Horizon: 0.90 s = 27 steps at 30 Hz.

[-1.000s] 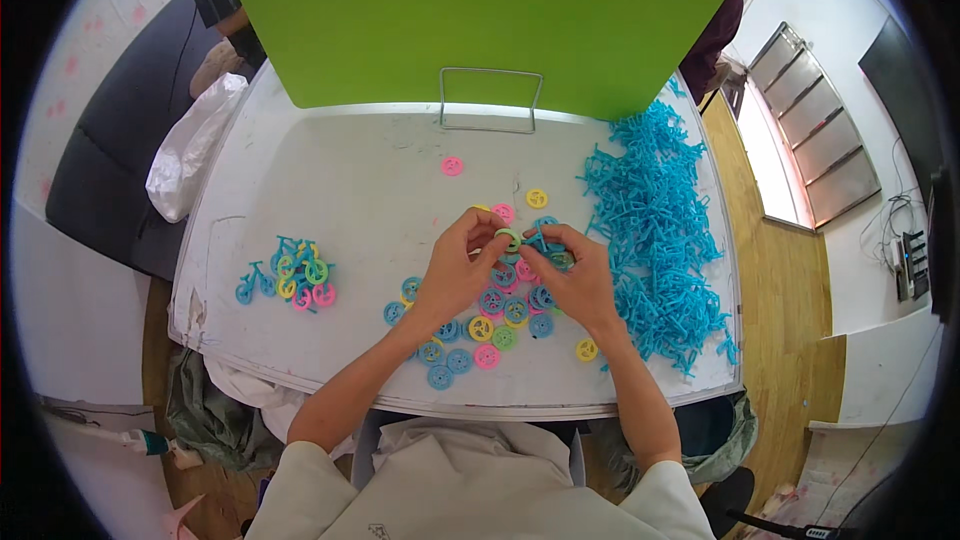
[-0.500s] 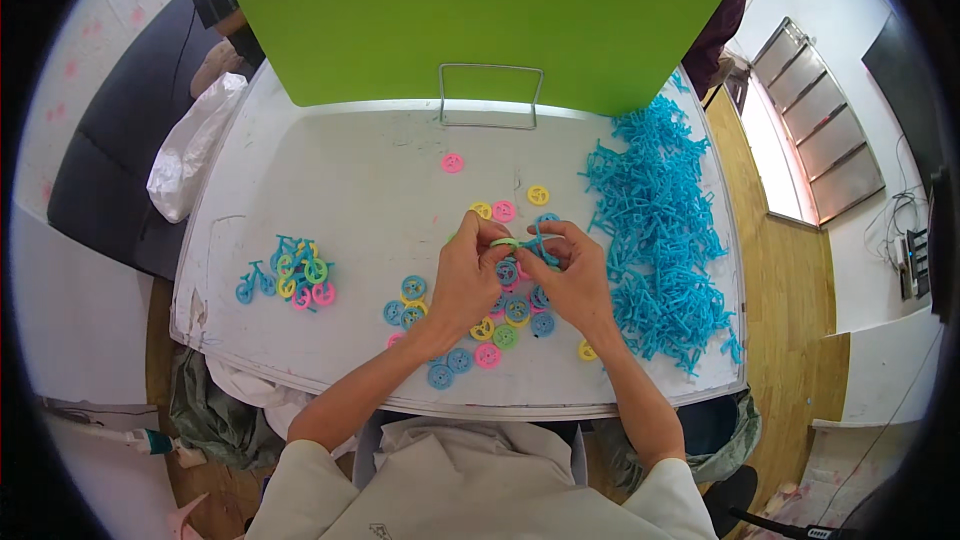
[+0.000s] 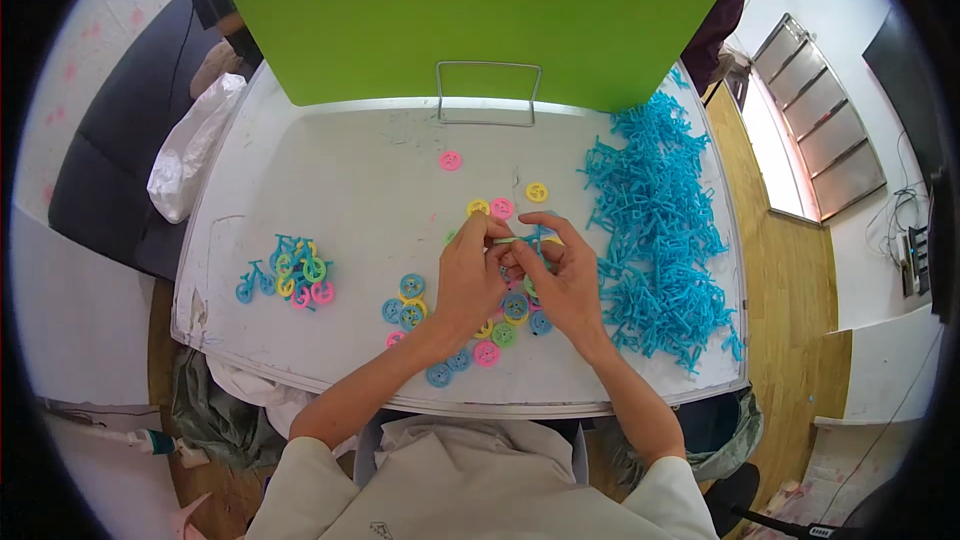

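Above the middle of the white table, my two hands meet at the fingertips. My left hand [image 3: 472,275] pinches a light green toy wheel [image 3: 506,240], seen nearly edge-on. A blue plastic toy bicycle frame [image 3: 538,235] is in the fingers of my right hand [image 3: 565,285], its forefinger arched over the top. Wheel and frame touch or overlap, but fingers hide the joint. Under and around the hands lie loose spoked wheels in blue, pink, yellow and green, such as a blue wheel [image 3: 439,375] and a pink wheel [image 3: 486,353].
A large heap of blue bicycle frames [image 3: 660,230] covers the table's right side. Several small bicycles with coloured wheels [image 3: 300,272] are piled at the left. A green panel [image 3: 470,20] with a wire handle [image 3: 487,123] stands along the back. A white bag [image 3: 195,150] hangs by the left edge.
My right hand has shifted slightly left, its thumb now closer to my left fingertips. The green wheel has tilted to lie more edge-on between the hands.
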Each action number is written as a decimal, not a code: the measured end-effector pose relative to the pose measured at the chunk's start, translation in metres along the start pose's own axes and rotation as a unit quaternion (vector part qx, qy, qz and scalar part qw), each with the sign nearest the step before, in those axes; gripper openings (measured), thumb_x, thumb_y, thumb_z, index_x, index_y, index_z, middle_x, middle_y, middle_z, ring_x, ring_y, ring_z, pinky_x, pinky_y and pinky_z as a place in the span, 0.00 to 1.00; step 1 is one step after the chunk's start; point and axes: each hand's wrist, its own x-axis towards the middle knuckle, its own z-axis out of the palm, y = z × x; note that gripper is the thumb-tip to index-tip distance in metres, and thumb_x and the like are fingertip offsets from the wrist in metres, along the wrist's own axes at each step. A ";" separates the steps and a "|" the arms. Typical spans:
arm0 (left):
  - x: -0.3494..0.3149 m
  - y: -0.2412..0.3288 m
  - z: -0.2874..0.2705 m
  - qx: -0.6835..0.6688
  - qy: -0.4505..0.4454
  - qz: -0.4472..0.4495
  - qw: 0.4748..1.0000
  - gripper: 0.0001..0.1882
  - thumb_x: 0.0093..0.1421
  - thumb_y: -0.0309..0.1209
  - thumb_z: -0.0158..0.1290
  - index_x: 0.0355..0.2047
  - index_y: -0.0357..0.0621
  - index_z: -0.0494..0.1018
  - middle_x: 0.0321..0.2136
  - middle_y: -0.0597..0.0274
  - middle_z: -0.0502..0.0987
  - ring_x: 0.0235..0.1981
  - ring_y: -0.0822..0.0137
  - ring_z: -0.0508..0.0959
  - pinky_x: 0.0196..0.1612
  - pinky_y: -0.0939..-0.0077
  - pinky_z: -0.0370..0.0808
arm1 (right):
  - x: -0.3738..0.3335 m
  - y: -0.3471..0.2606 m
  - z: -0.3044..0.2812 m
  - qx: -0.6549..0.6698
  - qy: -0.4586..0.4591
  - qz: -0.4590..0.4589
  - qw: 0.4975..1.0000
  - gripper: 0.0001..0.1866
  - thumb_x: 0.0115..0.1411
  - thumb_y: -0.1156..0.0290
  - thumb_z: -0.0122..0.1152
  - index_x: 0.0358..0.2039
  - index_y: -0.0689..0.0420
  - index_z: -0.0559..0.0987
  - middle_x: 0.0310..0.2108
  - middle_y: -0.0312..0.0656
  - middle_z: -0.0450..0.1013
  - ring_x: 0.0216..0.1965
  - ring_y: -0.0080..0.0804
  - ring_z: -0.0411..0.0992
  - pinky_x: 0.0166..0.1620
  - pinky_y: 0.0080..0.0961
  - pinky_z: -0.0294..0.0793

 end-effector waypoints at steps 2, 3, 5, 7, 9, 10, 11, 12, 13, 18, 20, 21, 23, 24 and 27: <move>0.003 0.001 -0.005 -0.111 -0.044 -0.053 0.991 0.06 0.61 0.16 0.47 0.37 0.37 0.66 0.34 0.58 0.74 0.35 0.71 0.76 0.37 0.76 0.74 | -0.005 -0.010 0.000 -0.092 0.018 0.003 0.996 0.20 0.59 0.77 0.60 0.52 0.60 0.71 0.28 0.41 0.78 0.29 0.20 0.76 0.31 0.16 0.72; 0.004 -0.001 -0.007 -0.111 -0.044 -0.053 0.991 0.06 0.61 0.16 0.47 0.37 0.37 0.66 0.34 0.58 0.74 0.35 0.71 0.76 0.37 0.76 0.74 | -0.003 -0.008 -0.002 -0.092 0.018 0.003 0.996 0.20 0.59 0.77 0.60 0.52 0.60 0.71 0.28 0.41 0.78 0.29 0.20 0.76 0.31 0.16 0.72; 0.007 -0.006 -0.009 -0.189 -0.002 -0.027 0.982 0.07 0.61 0.19 0.50 0.39 0.35 0.67 0.32 0.59 0.74 0.32 0.70 0.78 0.33 0.76 0.76 | 0.001 -0.004 -0.010 -0.268 0.026 -0.093 0.959 0.17 0.57 0.76 0.62 0.48 0.58 0.75 0.28 0.43 0.78 0.29 0.23 0.77 0.31 0.18 0.73; 0.009 -0.004 -0.011 -0.211 -0.031 -0.052 0.976 0.07 0.61 0.19 0.49 0.40 0.35 0.67 0.33 0.60 0.73 0.32 0.72 0.78 0.34 0.77 0.77 | 0.005 -0.006 -0.014 -0.296 0.033 -0.159 0.941 0.15 0.56 0.76 0.63 0.46 0.57 0.77 0.29 0.43 0.79 0.29 0.26 0.77 0.32 0.19 0.74; 0.010 -0.005 -0.015 -0.232 -0.057 -0.077 0.968 0.07 0.62 0.20 0.49 0.41 0.34 0.67 0.34 0.61 0.73 0.32 0.73 0.78 0.35 0.79 0.78 | 0.005 -0.008 -0.015 -0.323 0.036 -0.224 0.919 0.14 0.55 0.76 0.64 0.43 0.57 0.79 0.30 0.43 0.79 0.28 0.28 0.78 0.32 0.21 0.75; 0.011 -0.006 -0.017 -0.223 -0.076 -0.082 0.968 0.06 0.63 0.20 0.48 0.41 0.34 0.67 0.34 0.58 0.74 0.33 0.71 0.78 0.37 0.77 0.80 | 0.005 -0.008 -0.015 -0.327 0.036 -0.225 0.917 0.13 0.54 0.75 0.65 0.41 0.57 0.79 0.31 0.43 0.79 0.29 0.30 0.78 0.32 0.21 0.75; 0.012 -0.006 -0.018 -0.214 -0.095 -0.087 0.968 0.06 0.63 0.20 0.48 0.41 0.33 0.68 0.34 0.56 0.74 0.35 0.69 0.79 0.39 0.75 0.82 | 0.005 -0.009 -0.015 -0.331 0.036 -0.226 0.915 0.12 0.53 0.75 0.66 0.39 0.57 0.80 0.31 0.43 0.79 0.29 0.33 0.78 0.32 0.22 0.75; 0.012 -0.007 -0.018 -0.214 -0.095 -0.087 0.968 0.06 0.63 0.20 0.48 0.41 0.33 0.68 0.34 0.56 0.74 0.35 0.69 0.79 0.39 0.75 0.82 | 0.005 -0.007 -0.016 -0.331 0.036 -0.226 0.916 0.12 0.53 0.75 0.66 0.39 0.57 0.80 0.31 0.43 0.79 0.29 0.33 0.78 0.32 0.22 0.75; 0.012 -0.007 -0.019 -0.213 -0.098 -0.087 0.968 0.07 0.63 0.20 0.48 0.42 0.33 0.69 0.36 0.55 0.75 0.35 0.69 0.79 0.40 0.74 0.81 | 0.006 -0.003 -0.018 -0.329 0.035 -0.225 0.916 0.11 0.53 0.75 0.66 0.38 0.57 0.80 0.30 0.43 0.79 0.29 0.32 0.79 0.31 0.21 0.75; 0.014 -0.006 -0.018 -0.270 -0.085 -0.083 0.956 0.10 0.64 0.21 0.48 0.44 0.31 0.71 0.39 0.54 0.76 0.37 0.67 0.79 0.44 0.74 0.81 | 0.007 -0.006 -0.019 -0.301 0.050 -0.160 0.939 0.08 0.54 0.75 0.66 0.36 0.59 0.81 0.27 0.45 0.79 0.27 0.29 0.79 0.29 0.19 0.74; 0.012 0.001 -0.020 -0.275 -0.091 -0.123 0.949 0.11 0.64 0.21 0.48 0.46 0.31 0.72 0.40 0.53 0.76 0.39 0.67 0.79 0.45 0.75 0.80 | 0.008 -0.003 -0.018 -0.266 0.067 -0.162 0.948 0.07 0.56 0.74 0.65 0.35 0.62 0.80 0.24 0.44 0.79 0.25 0.23 0.78 0.28 0.17 0.73; 0.012 0.001 -0.020 -0.276 -0.091 -0.123 0.949 0.11 0.64 0.21 0.48 0.46 0.31 0.72 0.40 0.53 0.76 0.39 0.67 0.79 0.45 0.75 0.80 | 0.008 -0.001 -0.018 -0.267 0.066 -0.162 0.948 0.07 0.56 0.74 0.65 0.35 0.62 0.80 0.24 0.44 0.79 0.25 0.23 0.78 0.28 0.17 0.73; 0.011 0.000 -0.019 -0.289 -0.083 -0.132 0.944 0.11 0.64 0.22 0.49 0.46 0.31 0.72 0.40 0.54 0.77 0.39 0.66 0.80 0.45 0.75 0.80 | 0.008 0.002 -0.018 -0.249 0.060 -0.126 0.958 0.08 0.57 0.73 0.65 0.35 0.62 0.80 0.24 0.42 0.80 0.26 0.18 0.77 0.28 0.15 0.72; 0.010 0.000 -0.018 -0.290 -0.082 -0.133 0.944 0.11 0.64 0.22 0.49 0.46 0.31 0.72 0.40 0.54 0.77 0.39 0.66 0.80 0.45 0.75 0.80 | 0.008 0.003 -0.017 -0.250 0.059 -0.126 0.958 0.08 0.57 0.73 0.65 0.35 0.62 0.80 0.24 0.42 0.80 0.26 0.18 0.77 0.28 0.15 0.72; 0.007 -0.001 -0.016 -0.277 -0.066 -0.108 0.952 0.11 0.63 0.22 0.49 0.45 0.31 0.72 0.39 0.54 0.77 0.37 0.67 0.80 0.44 0.76 0.80 | 0.007 0.005 -0.014 -0.225 0.081 -0.105 0.965 0.07 0.56 0.73 0.66 0.35 0.61 0.81 0.21 0.42 0.78 0.20 0.19 0.74 0.24 0.16 0.71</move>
